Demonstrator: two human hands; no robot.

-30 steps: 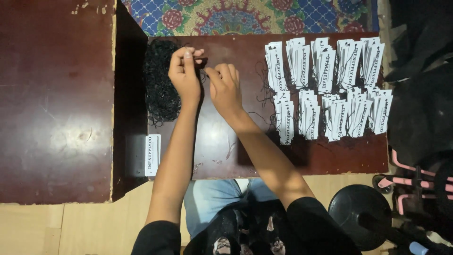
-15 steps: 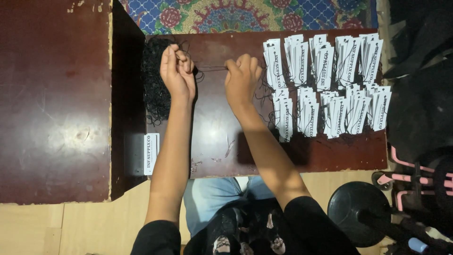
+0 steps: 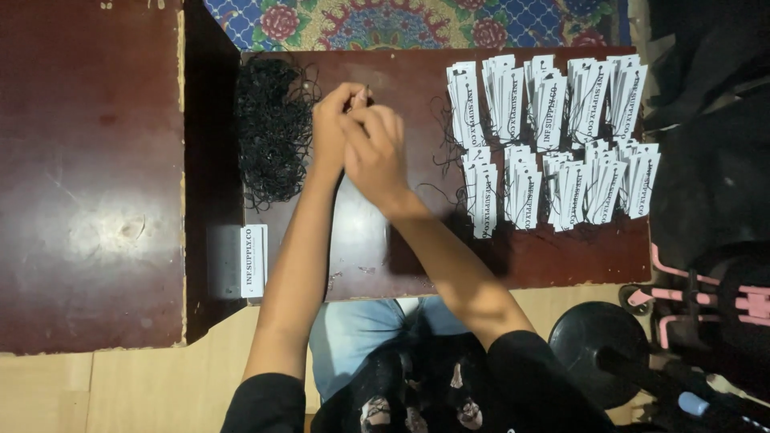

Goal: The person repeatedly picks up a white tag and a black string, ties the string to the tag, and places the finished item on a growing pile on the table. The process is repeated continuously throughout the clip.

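Observation:
My left hand (image 3: 330, 122) and my right hand (image 3: 377, 151) meet over the middle of the low dark-red table (image 3: 417, 265). Their fingertips are pinched together at the top, on a thin black string that barely shows. The right hand overlaps the left. Just left of the hands lies a loose pile of black strings (image 3: 271, 128). Right of the hands, white paper tags (image 3: 553, 128) with black strings lie in overlapping rows.
A small stack of white tags (image 3: 253, 261) sits at the table's left edge, beside a larger red-brown table (image 3: 88, 176). A patterned rug (image 3: 417, 20) lies beyond. A black round weight (image 3: 597, 345) and dark bags (image 3: 714, 160) are at the right.
Half a second ago my hands were apart with a string stretched between them. They have now come back together in front of the string pile.

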